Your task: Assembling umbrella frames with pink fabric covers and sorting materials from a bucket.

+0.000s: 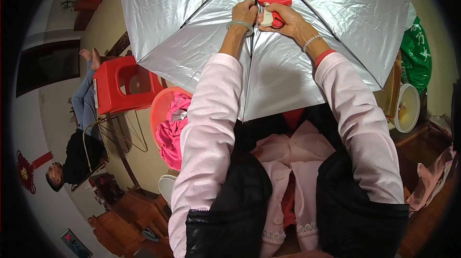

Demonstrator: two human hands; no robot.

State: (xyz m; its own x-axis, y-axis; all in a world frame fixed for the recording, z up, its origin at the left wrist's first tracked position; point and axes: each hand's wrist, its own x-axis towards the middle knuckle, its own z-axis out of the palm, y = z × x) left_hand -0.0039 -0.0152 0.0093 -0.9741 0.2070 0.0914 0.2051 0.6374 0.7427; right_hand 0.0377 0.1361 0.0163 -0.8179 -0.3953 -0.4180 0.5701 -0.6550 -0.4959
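Observation:
An opened umbrella [192, 32] with a silver inner side and thin black ribs spreads in front of me, its edge reaching back near my lap. My left hand [245, 13] is closed on the umbrella by its middle rib, fingers bent together; exactly what the fingertips pinch is hidden. Right beside it, my right hand [286, 19] grips a red and white tagging gun [273, 0], with fingers wrapped round its handle. The gun's front end points left, close to the rib and my left fingers. Whether its tip touches the fabric cannot be made out.
To the left stand a red plastic stool [113, 87] and a red basin [161, 104] with pink cloth [173, 133]. Another person [79, 147] reclines farther left. At the right are a green bag [417, 56], a white bucket [408, 109] and wooden furniture [413, 147].

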